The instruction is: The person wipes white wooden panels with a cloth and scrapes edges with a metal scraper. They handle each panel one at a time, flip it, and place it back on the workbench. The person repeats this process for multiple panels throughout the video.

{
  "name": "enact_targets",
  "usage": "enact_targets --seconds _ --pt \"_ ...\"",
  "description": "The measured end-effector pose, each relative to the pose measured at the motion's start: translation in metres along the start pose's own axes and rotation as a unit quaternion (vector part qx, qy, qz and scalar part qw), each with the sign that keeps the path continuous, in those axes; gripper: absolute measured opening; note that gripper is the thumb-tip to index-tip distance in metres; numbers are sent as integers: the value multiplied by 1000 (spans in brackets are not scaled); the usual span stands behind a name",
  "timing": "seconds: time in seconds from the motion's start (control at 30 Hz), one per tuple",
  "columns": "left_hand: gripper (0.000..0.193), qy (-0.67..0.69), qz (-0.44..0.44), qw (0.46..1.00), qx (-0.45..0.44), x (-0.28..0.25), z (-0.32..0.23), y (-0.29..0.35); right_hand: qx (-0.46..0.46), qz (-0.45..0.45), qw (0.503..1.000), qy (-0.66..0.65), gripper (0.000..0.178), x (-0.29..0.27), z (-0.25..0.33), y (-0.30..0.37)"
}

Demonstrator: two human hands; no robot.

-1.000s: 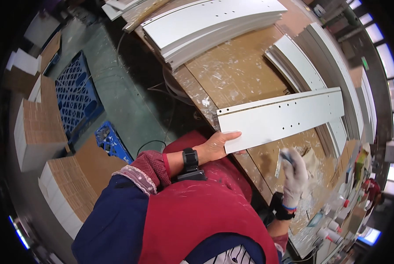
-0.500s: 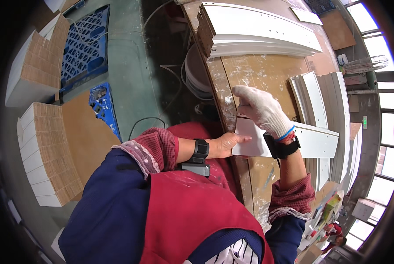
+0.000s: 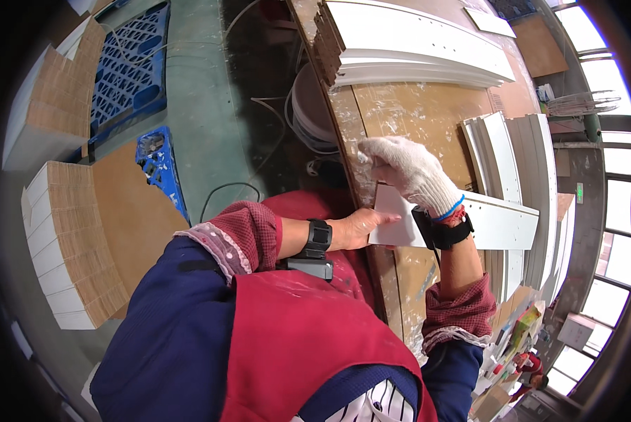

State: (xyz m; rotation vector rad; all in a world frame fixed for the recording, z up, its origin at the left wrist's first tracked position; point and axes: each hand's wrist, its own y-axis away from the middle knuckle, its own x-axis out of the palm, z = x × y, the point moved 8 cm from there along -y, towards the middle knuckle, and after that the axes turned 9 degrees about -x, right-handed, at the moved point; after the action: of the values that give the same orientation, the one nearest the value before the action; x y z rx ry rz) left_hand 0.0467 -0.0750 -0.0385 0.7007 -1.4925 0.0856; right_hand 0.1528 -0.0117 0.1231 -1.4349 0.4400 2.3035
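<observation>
A long white panel [image 3: 502, 221] lies across the bench, its left end at the near edge. My bare left hand [image 3: 363, 228] grips that end, thumb on top and fingers hidden beneath. My right hand [image 3: 408, 169], in a white knitted glove, is closed just over the panel's far left corner. Its fingers are curled in, and whatever they may hold is hidden. My right wrist, with a black strap, crosses above the panel and covers part of it.
Stacked white panels [image 3: 421, 42] lie at the bench's far side, with more panels [image 3: 495, 158] to the right. A bucket [image 3: 314, 105] stands below the bench edge. On the floor at left are panel stacks [image 3: 83, 246] and a blue pallet [image 3: 132, 70]. Another person [image 3: 530, 366] is at lower right.
My gloved right hand has shifted slightly left toward the bench edge, still curled. My left hand keeps its grip on the panel's end. The whole view has moved a little.
</observation>
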Motion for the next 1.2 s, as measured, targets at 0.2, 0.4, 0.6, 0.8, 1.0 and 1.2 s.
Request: enact_targets --seconds 0.2,0.4,0.6,0.8,1.0,1.2 --pt "28 7 4 1000 -5 0 -1 2 -9 -8 1000 26 27 2 3 -5" --pt "30 -1 -7 1000 5 3 -5 11 29 -142 988 62 32 -25 -9 7" --pt "40 -48 43 998 21 0 -9 1 164 -274 934 -163 38 -43 -56 105" --pt "43 -91 -31 995 18 -6 -32 12 364 -448 767 -280 39 -35 -56 268" --pt "43 -114 -69 991 18 -5 -42 21 443 -648 586 -203 29 -5 -47 430" --pt "44 -104 -127 986 6 -20 -55 36 489 -718 491 -69 29 -14 -76 532"
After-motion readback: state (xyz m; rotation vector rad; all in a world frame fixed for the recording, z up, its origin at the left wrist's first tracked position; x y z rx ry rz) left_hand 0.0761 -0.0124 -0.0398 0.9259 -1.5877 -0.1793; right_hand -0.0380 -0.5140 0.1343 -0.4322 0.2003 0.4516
